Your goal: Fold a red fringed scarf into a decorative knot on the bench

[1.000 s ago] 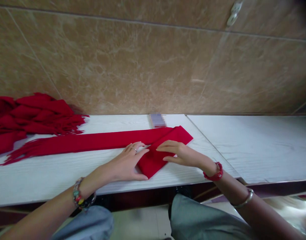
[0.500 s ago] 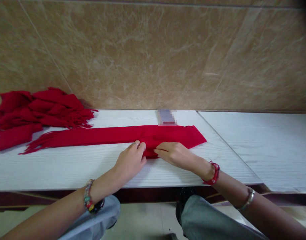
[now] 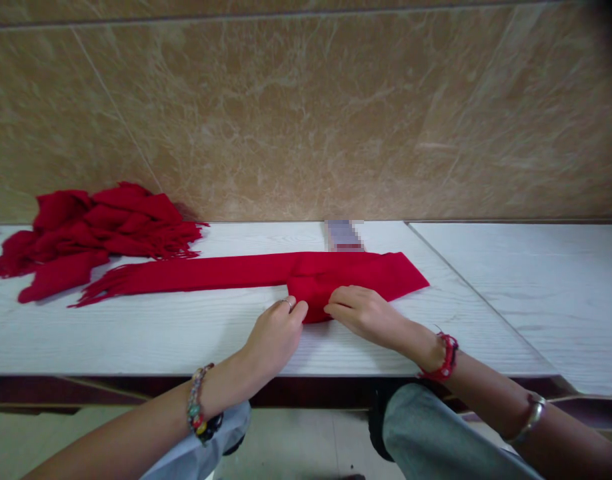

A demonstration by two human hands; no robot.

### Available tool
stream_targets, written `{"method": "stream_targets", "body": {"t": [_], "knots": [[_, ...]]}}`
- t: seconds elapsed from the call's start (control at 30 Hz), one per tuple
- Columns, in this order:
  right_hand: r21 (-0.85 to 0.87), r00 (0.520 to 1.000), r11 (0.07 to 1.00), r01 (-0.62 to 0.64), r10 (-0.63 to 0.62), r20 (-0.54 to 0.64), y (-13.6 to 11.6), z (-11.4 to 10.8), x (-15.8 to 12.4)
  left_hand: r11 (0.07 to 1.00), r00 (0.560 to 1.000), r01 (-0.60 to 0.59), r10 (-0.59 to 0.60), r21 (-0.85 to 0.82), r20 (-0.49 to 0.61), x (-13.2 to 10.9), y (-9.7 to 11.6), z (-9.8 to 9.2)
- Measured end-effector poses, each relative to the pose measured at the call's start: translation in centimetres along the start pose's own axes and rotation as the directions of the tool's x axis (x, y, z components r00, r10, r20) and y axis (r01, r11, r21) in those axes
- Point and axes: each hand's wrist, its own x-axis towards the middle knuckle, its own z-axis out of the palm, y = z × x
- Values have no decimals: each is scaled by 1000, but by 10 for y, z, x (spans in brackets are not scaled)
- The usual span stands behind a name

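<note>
On the white bench (image 3: 161,340), a folded red scarf (image 3: 221,272) lies along the back edge, fringe leftward. A crumpled red cloth (image 3: 121,220) sits farther left, by that edge. The left hand (image 3: 276,333) has its fingers grasping the scarf's fold; the right hand (image 3: 369,317) touches its near side, grip unclear. Behind sits a small pixelated item (image 3: 343,235).

I log remotely: long scarf (image 3: 216,272), matt woven cloth; tabletop (image 3: 186,333), wood-grained. Wall (image 3: 286,120): smooth, marbled tile. Bangle (image 3: 536,416): shiny metal.
</note>
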Motion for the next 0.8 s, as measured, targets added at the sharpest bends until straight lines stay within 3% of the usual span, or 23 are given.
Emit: {"method": "stream_targets", "body": {"t": [0.17,0.43,0.57,0.7,0.8], "knots": [[112,999,994,-16,20,-34,2,3,-4,980,990,-143,144,-141,2,-4,-7,-2],[288,994,952,-101,87,62,0,2,-2,960,975,-223,216,-171,-57,-4,-11,6],[363,991,924,-124,97,92,2,-3,-6,905,946,-314,322,-288,-20,-1,-21,-3],[406,985,900,-161,119,126,1,-8,-5,862,921,-334,384,-381,61,0,-28,-19],[359,984,918,-166,131,120,-3,-6,1,892,951,-265,305,-366,55,0,-26,-23]]}}
